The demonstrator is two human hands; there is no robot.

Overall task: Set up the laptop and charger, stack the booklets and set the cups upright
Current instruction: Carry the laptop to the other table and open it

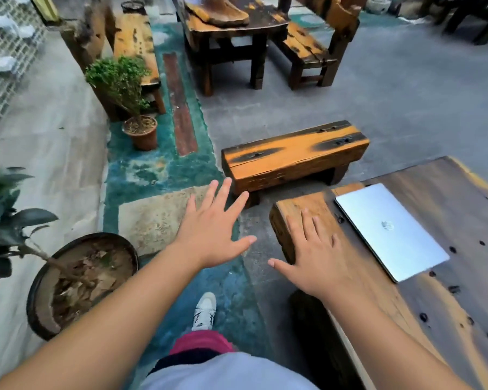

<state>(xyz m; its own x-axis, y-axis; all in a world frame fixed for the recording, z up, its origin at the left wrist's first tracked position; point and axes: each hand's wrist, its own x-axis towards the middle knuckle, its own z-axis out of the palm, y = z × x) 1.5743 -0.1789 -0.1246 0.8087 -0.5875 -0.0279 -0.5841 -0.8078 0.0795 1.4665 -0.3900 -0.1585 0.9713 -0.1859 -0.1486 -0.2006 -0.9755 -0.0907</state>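
A closed silver laptop (389,230) lies flat on the near-left part of a thick wooden table (445,280) at the right. My right hand (314,256) is spread, fingers straight, over the table's left end just left of the laptop; I cannot tell if it touches the wood. My left hand (213,225) is held out with fingers spread above the floor, holding nothing. No charger, booklets or cups are in view.
A low wooden bench (293,159) stands beyond the table. A large dark pot (79,280) with a plant sits at the near left, a small potted shrub (140,130) further back. Another table with benches (237,32) stands at the far end. My white shoe (205,311) is below.
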